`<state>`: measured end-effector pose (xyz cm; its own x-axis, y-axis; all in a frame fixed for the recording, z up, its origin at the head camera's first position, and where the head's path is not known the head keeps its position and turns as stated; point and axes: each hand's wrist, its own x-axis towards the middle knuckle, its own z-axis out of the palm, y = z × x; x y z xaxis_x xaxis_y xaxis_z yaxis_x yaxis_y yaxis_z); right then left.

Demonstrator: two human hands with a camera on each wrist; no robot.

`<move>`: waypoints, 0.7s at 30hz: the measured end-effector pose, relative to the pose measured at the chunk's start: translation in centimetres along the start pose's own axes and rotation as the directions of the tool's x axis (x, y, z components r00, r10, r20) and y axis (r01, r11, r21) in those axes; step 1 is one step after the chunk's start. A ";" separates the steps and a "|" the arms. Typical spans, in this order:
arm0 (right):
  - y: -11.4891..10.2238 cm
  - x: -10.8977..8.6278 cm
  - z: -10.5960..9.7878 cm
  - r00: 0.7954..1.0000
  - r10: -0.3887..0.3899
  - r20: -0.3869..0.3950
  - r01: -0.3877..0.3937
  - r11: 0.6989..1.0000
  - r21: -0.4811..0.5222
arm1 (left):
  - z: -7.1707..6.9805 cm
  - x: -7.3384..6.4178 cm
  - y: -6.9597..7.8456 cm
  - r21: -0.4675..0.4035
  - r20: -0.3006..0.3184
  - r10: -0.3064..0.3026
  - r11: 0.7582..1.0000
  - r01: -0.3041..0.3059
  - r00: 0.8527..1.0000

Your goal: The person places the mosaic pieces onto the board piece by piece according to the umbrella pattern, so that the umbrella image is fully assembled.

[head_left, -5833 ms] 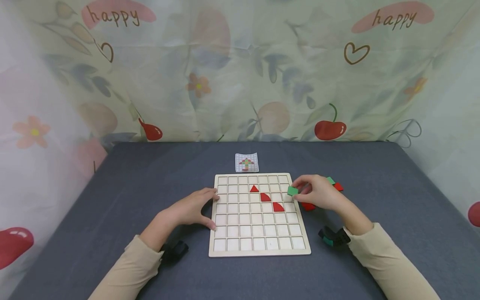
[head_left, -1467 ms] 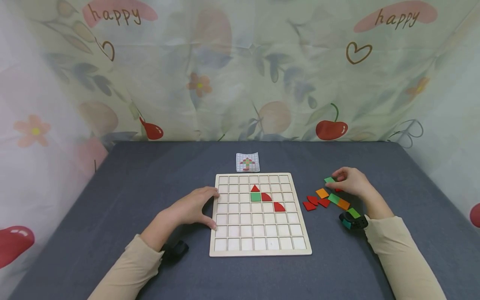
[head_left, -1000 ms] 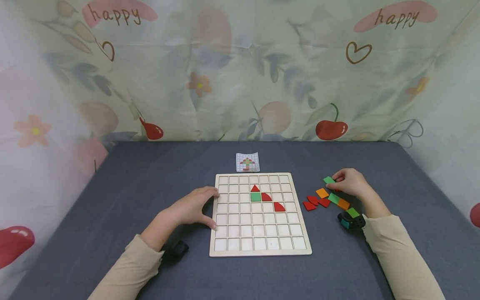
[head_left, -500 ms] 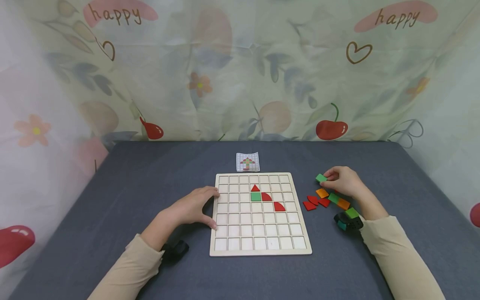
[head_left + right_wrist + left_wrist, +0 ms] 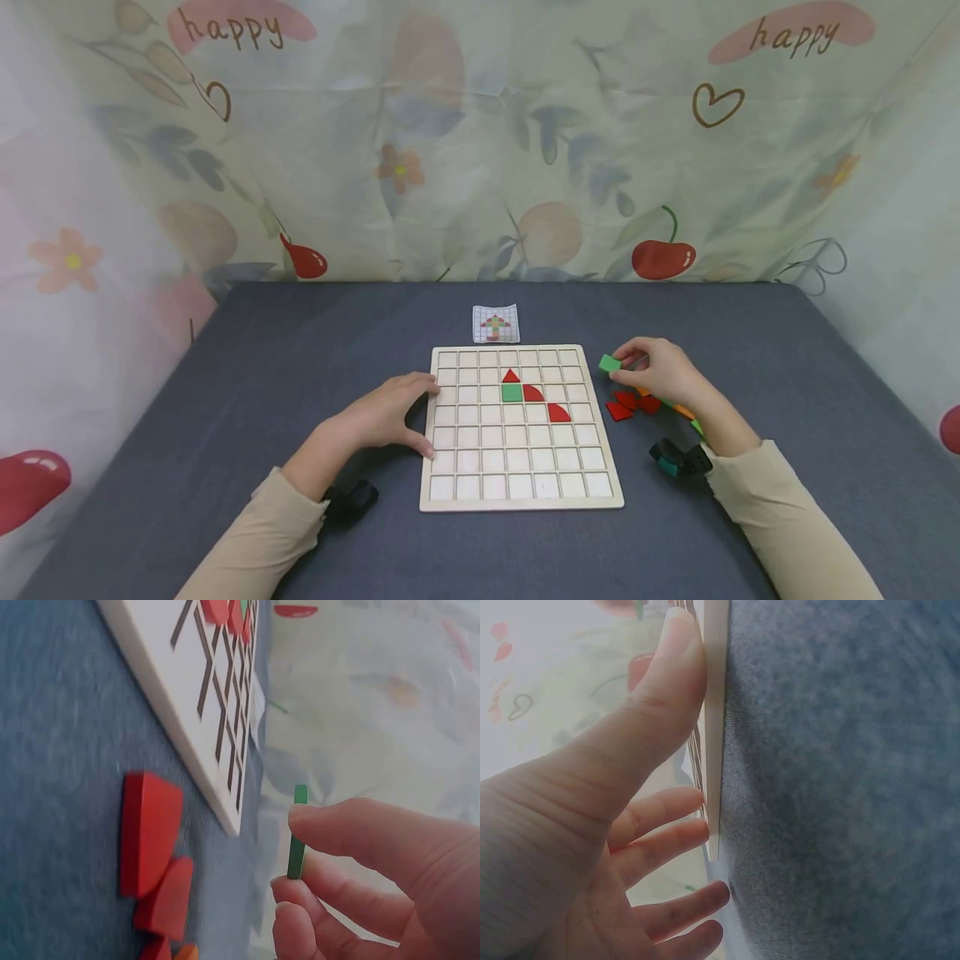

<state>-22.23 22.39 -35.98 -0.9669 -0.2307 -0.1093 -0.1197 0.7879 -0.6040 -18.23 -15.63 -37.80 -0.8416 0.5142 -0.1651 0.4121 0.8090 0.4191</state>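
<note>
Between thumb and fingers my right hand (image 5: 660,368) pinches a green square tile (image 5: 609,363), just off the right edge of the gridded wooden board (image 5: 517,504). The right wrist view shows that green tile (image 5: 298,847) edge-on, raised off the table. On the board sit a red triangle (image 5: 510,377), a green square (image 5: 512,392) beneath it, and two red quarter-circle tiles, one (image 5: 532,392) beside the green square and one (image 5: 558,412) lower right. My left hand (image 5: 378,412) rests along the board's left edge, thumb and fingertips touching it, fingers spread.
Loose red tiles (image 5: 619,412) lie right of the board, with orange and green ones partly hidden under the right hand and wrist. A small printed pattern card (image 5: 495,324) lies behind the board. A patterned curtain (image 5: 480,167) hangs behind the dark table (image 5: 337,325).
A green square now lies below the red triangle. My right hand went to the loose tiles, took another green square and carried it left toward the board. The left hand stayed put.
</note>
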 end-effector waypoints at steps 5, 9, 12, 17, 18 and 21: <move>-0.7 -0.4 0.6 0.999 -0.044 -0.002 0.044 0.999 0.009 | 0.0 0.1 -0.1 0.001 0.000 0.006 1.000 -0.006 1.000; -1.1 -0.5 1.2 0.995 -0.101 -0.006 0.102 0.995 0.018 | 0.1 0.1 -0.1 0.002 0.002 0.003 1.000 -0.003 1.000; -1.3 -0.5 1.6 0.991 -0.132 -0.003 0.132 0.991 0.025 | 0.1 0.1 -0.2 0.004 0.004 0.002 1.000 -0.002 1.000; -1.9 -0.7 2.1 0.988 -0.155 0.009 0.155 0.988 0.014 | 0.1 0.1 -0.1 0.006 0.008 -0.001 1.000 0.001 1.000; -2.0 -0.7 2.2 0.987 -0.163 0.012 0.162 0.987 0.012 | 0.1 0.1 -0.1 0.005 0.009 -0.002 1.000 0.002 1.000; -2.4 -0.9 2.5 0.981 -0.193 0.015 0.193 0.981 0.019 | 0.1 0.1 -0.1 0.000 0.014 -0.007 1.000 0.007 1.000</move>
<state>-20.50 19.23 -36.42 -0.9221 -0.3869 -0.0025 -0.2995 0.7179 -0.6284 -18.33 -15.65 -37.96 -0.8393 0.5128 -0.1806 0.4066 0.8126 0.4176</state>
